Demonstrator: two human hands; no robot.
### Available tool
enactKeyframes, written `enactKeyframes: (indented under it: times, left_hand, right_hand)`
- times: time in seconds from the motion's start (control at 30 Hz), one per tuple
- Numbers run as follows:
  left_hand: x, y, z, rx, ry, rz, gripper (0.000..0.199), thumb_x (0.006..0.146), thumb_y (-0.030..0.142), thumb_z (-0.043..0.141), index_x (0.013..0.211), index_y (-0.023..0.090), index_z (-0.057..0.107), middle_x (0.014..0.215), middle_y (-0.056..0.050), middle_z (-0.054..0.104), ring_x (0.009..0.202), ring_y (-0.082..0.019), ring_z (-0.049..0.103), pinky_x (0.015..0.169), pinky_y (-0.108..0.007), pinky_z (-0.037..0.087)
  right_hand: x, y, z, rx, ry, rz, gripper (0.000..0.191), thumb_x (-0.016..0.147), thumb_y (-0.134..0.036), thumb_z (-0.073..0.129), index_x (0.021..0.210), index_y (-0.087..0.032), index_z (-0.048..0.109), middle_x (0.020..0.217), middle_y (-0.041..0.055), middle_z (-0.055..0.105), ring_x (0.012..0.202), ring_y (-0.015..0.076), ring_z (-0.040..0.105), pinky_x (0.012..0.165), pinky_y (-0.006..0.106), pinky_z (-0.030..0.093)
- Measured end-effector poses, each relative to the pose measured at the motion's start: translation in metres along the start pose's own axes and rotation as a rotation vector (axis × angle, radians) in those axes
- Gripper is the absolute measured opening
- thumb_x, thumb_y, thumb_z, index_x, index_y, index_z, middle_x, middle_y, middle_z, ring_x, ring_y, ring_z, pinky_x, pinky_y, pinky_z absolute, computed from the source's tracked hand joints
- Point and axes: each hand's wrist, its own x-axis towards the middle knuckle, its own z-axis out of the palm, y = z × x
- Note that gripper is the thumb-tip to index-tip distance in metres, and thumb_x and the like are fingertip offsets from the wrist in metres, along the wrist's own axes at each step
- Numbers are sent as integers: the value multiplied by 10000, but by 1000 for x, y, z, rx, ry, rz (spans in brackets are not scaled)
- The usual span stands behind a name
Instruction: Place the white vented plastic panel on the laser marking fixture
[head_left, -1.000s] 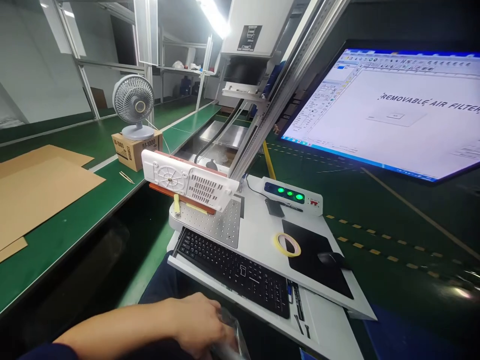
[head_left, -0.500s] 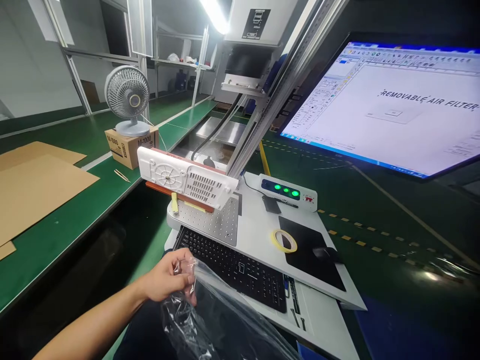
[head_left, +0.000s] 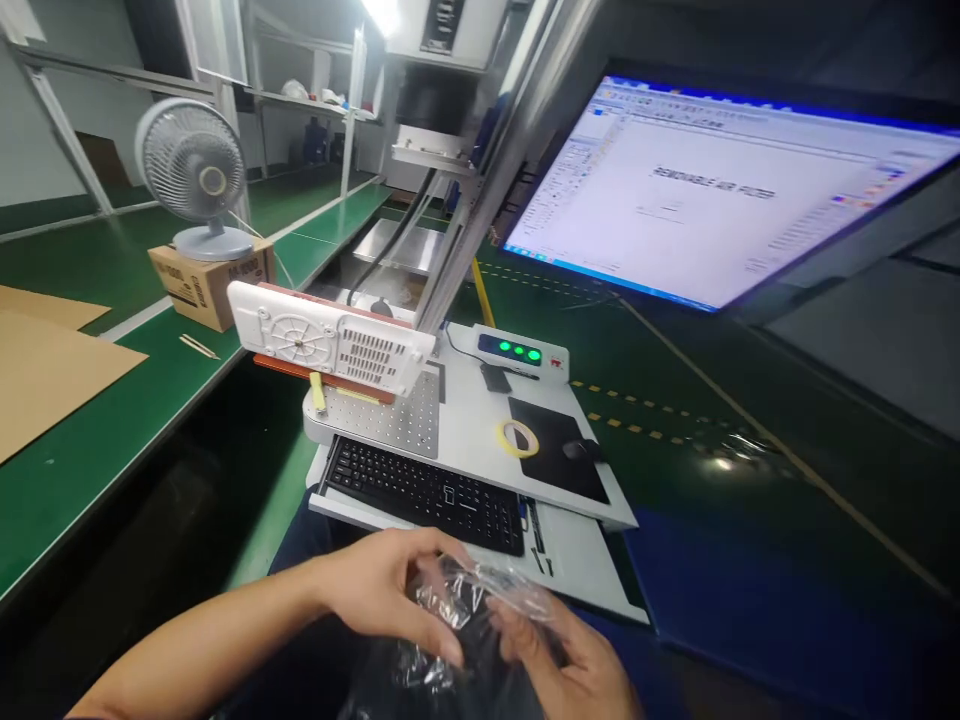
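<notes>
A clear, crinkled plastic bag (head_left: 461, 605) is between my two hands, low in the view and above my lap. My left hand (head_left: 390, 590) has the bag's left side, its thumb apart from the curled fingers and the film between them. On the other side, my right hand (head_left: 566, 655) pinches the bag near its upper edge, with the film partly over its fingers. Beyond the hands lies a black keyboard (head_left: 427, 495) on a pull-out shelf. A white plastic panel with a round grille and slots (head_left: 322, 340) stands tilted on an orange support above a perforated metal plate (head_left: 405, 420).
Yellow tape (head_left: 517, 438) lies partly on a black mouse pad (head_left: 562, 465) beside a mouse (head_left: 581, 449). A monitor (head_left: 720, 200) hangs at the right. On the left, a fan (head_left: 191, 165) stands on a cardboard box (head_left: 199, 290), near flat cardboard (head_left: 60, 370).
My right hand has come into view and taken hold of the bag. My left hand has moved right and its grip has widened. The view has shifted, with the scene sliding left.
</notes>
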Motion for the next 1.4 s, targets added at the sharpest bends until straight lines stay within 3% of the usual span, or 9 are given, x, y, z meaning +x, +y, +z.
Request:
enactKeyframes:
  times: [0.13,0.3,0.43,0.57,0.77,1.03,1.2,1.27,1.4]
  left_hand:
    - [-7,-2,-14,80,-27,-52,372,888,509,867,954,151,789,867,-78,789,782,-176,691,754,-292,531]
    - [-3,-8,-7,32,174,-36,448,821,507,926,790,180,621,680,11,657,639,-121,558,618,-255,414]
    - [10,-12,16,-20,162,-7,578,737,485,990,723,213,480,624,81,486,593,-82,380,569,-251,279]
    - [18,-18,31,-65,34,47,694,590,428,1076,694,211,425,696,69,495,655,-86,376,610,-254,292]
    - [10,-18,13,-13,269,36,637,843,704,833,747,241,407,611,107,355,546,-80,272,533,-255,230]
    - [-3,-19,22,183,422,63,478,973,567,741,802,243,433,684,73,398,648,-124,340,617,-283,297]
    - [-7,-7,18,222,452,132,448,992,528,729,802,242,441,702,66,404,656,-128,346,630,-293,301]
    - [-9,-6,14,209,376,103,426,960,521,777,851,241,475,712,70,436,651,-122,373,629,-289,315]
    - [-12,-16,1,165,305,19,437,858,452,900,977,231,542,743,80,507,651,-107,434,617,-270,337]
  right_hand:
    - [-2,4,-18,-38,192,-27,419,990,-635,681,957,-239,812,894,65,785,848,264,762,776,333,628]
    - [-14,1,-11,-139,588,-41,421,960,-619,718,1168,-258,777,1211,118,745,1088,312,709,968,460,601]
    - [-25,-11,12,139,347,126,478,995,-635,683,1276,-251,643,847,36,705,717,232,682,659,348,580]
    - [-15,-14,33,326,86,207,653,974,-666,714,1427,-243,511,963,51,751,838,247,734,773,361,612]
    - [-10,-15,8,428,286,222,522,906,-700,768,1062,-204,723,834,64,721,760,219,665,699,317,559]
    - [3,-70,0,631,326,190,263,779,-384,826,895,-220,656,768,11,637,629,154,576,557,259,517]
    - [12,-85,-9,534,686,72,233,798,-317,750,968,-241,609,703,-35,539,522,103,431,451,202,342]
    - [12,-81,-11,333,651,21,271,837,-334,738,1078,-246,653,811,7,627,568,125,519,484,225,403]
    - [22,-61,-2,-58,293,38,370,877,-526,755,1124,-250,746,849,40,702,593,178,636,526,273,520]
